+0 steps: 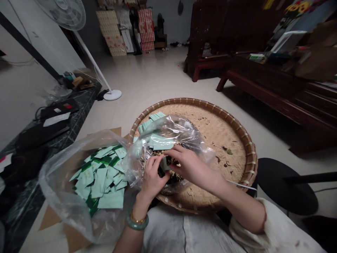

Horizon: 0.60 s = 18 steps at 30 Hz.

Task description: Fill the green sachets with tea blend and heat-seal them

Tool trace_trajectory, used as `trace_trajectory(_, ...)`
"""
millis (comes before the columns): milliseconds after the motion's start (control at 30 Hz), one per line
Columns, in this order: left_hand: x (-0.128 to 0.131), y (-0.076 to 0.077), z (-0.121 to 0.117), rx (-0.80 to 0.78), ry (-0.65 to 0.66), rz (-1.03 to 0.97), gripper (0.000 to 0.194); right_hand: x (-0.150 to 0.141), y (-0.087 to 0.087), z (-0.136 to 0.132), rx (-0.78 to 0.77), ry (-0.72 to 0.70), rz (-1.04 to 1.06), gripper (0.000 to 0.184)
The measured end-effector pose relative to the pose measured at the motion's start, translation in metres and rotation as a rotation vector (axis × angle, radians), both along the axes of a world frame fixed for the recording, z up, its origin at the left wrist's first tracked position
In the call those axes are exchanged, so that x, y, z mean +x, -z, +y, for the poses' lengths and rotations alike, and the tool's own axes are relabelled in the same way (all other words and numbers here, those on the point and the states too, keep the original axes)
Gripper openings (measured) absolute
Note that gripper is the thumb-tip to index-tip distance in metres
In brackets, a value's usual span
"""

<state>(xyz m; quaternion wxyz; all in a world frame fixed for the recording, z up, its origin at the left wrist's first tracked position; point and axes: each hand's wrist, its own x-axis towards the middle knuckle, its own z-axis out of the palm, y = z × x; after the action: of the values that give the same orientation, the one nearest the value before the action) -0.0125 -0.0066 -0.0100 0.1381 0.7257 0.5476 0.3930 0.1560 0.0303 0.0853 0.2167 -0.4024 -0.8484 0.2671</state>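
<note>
My left hand (153, 175) and my right hand (190, 165) meet over the near edge of a round woven bamboo tray (244, 140). Both are closed around a small pale green packet (165, 163), held over a heap of dark loose leaves and pale bits (172, 175). A clear plastic bag (179, 135) lies on the tray behind my hands, with several pale green packets (160, 142) showing through it. A green bangle sits on my left wrist.
A second clear bag (65, 182) full of green and white packets lies on cardboard to my left. A dark stone ledge (79, 112) with cables runs along the left. A standing fan (112, 94), a dark wooden bench (276, 91) and a black stool (286, 189) stand around.
</note>
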Motion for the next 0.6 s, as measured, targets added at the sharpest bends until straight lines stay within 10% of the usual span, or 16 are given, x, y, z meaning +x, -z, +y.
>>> trace_trajectory(300,-0.002,-0.004,0.000,-0.016,0.007,-0.023,0.057,0.005,-0.007,-0.004,-0.011,0.044,0.290,0.030)
trace_trajectory(600,-0.014,-0.006,-0.010,0.155,0.087,-0.019,0.058,0.016,0.059,0.012,-0.136,0.043,-0.072,0.024)
